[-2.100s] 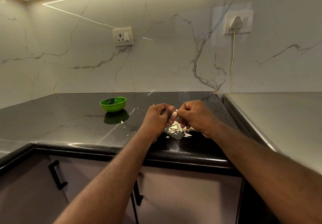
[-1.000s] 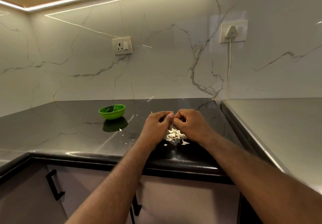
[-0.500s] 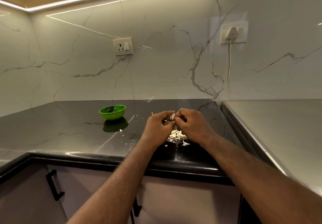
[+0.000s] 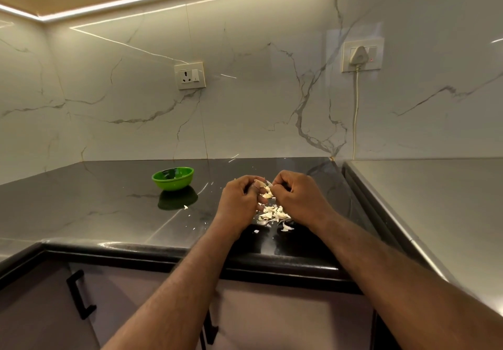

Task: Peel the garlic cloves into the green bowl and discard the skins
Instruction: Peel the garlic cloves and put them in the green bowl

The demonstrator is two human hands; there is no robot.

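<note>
Both hands are together to the right of the bowl, on its near side, raised just above the counter. The left hand holds a clove in curled fingers. The right hand, fingers also curled, pinches at the same clove from the other side, so the two hands meet on it. Compared with a second ago, when the fingertips were closed together and nothing pale showed between them, a pale sliver now stands out at the contact point. It appears to be skin lifting from the clove, though it is too small to confirm. The hands' position relative to the bowl is unchanged over the last two seconds. The skins lie in a loose heap directly below the hands, right of the bowl, with no clear growth. A stray flake lies just in front of the bowl. The bowl's contents cannot be made out. Assessment: peeling of this clove is in progress and not finished. The clove must then go left into the bowl, and the skins are not yet discarded.
</note>
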